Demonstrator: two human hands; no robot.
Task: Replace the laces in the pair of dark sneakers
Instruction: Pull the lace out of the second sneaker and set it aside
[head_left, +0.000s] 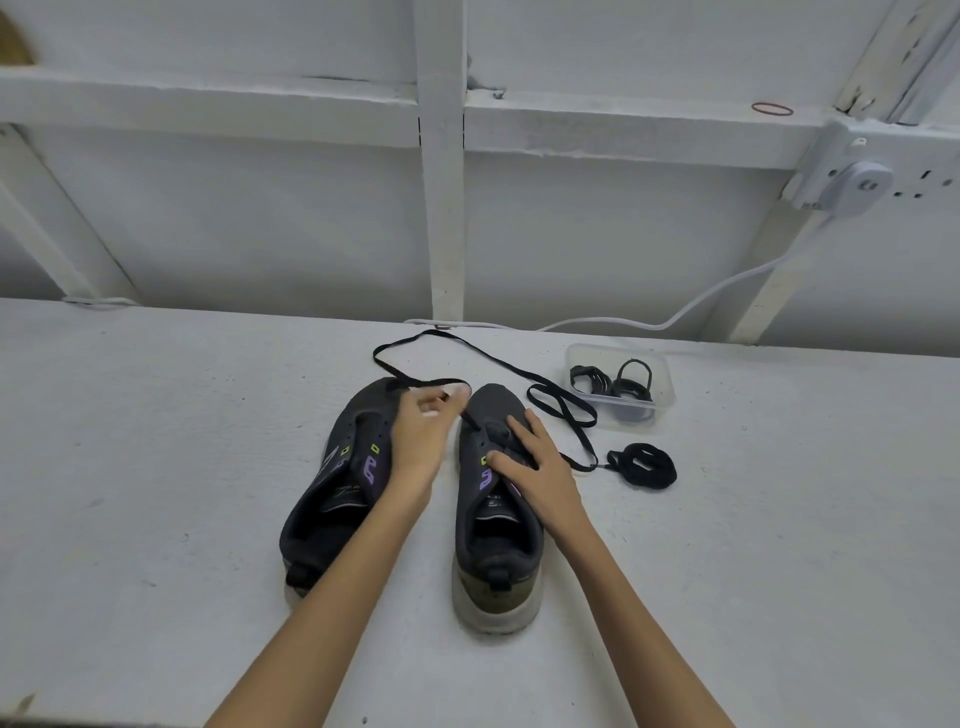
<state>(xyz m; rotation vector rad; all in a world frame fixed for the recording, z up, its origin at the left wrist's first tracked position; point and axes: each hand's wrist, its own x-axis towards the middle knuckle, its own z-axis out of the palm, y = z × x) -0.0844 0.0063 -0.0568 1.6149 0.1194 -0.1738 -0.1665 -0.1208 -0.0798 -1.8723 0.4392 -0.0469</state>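
Left sneaker (324, 514), right sneaker (496, 551): long axes toe-to-wall (311, 218). Left hand (423, 434) pinches lace (506, 366) beside right sneaker's toe. Right hand (540, 470) presses it, fingers spread.

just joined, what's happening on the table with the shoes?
A person is lacing a pair of dark sneakers on a white table. The left hand pinches a long black lace that seems to enter the lowest eyelets of the right sneaker, while the right hand rests flat on that shoe's tongue. Most of the lace trails loose across the table. The left sneaker shows no lace. A coiled black lace lies to the right.
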